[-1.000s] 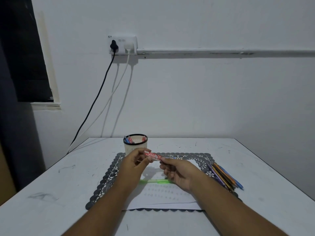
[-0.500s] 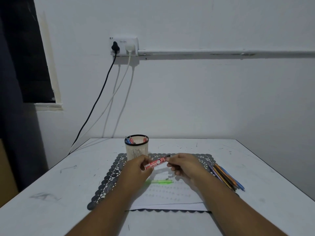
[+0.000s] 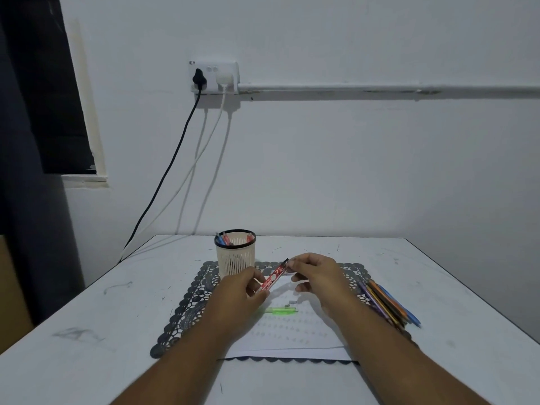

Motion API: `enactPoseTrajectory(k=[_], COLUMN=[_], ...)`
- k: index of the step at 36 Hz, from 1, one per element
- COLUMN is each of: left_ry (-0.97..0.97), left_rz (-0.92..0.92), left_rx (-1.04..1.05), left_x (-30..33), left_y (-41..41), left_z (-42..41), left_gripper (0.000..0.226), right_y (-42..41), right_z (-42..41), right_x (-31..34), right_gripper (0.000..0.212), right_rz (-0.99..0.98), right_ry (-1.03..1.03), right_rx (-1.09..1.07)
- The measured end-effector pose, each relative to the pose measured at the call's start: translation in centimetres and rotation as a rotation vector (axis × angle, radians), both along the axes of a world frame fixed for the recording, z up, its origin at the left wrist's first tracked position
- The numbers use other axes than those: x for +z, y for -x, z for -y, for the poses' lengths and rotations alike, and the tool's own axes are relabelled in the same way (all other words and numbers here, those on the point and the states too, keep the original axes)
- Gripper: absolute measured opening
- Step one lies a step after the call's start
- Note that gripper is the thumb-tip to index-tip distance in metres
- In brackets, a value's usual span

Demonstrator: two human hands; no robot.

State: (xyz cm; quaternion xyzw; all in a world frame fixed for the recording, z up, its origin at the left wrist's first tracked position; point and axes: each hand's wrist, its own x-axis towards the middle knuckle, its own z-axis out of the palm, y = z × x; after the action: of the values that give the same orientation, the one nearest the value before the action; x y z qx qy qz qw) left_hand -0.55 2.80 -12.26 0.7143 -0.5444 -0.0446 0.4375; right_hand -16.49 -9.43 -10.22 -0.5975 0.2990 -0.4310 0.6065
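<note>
A slim red lead case (image 3: 273,277) with white print is held tilted above the sheet of paper (image 3: 289,334), its dark top end pointing up and right. My left hand (image 3: 238,290) grips its lower end. My right hand (image 3: 317,273) pinches the dark top end with thumb and fingertips. Below the hands a green mechanical pencil (image 3: 280,311) lies flat on the paper, with two small grey bits (image 3: 290,302) just beyond it.
A white slotted pen holder (image 3: 235,255) with several pens stands on the dark lace placemat (image 3: 187,311) behind my left hand. A bundle of coloured pens and pencils (image 3: 387,304) lies on the mat's right edge. The white table (image 3: 87,331) meets the wall at the back; cables hang at left.
The red case has tipped from nearly level to a steeper slant. My right hand has risen and moved to its top end. Small grey bits now lie on the paper.
</note>
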Motion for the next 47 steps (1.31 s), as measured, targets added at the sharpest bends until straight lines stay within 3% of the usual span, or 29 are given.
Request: enactPoseTrajectory(k=[47], left_ry=[-0.023], left_rz=[0.003], left_rx=[-0.020], left_x=[-0.1], left_y=[0.1], left_z=[0.1], left_gripper=[0.015], right_y=[-0.2], right_z=[-1.2], right_x=[0.8], right_gripper=[0.006], right_rz=[0.081], right_ry=[0.053], right_rx=[-0.078])
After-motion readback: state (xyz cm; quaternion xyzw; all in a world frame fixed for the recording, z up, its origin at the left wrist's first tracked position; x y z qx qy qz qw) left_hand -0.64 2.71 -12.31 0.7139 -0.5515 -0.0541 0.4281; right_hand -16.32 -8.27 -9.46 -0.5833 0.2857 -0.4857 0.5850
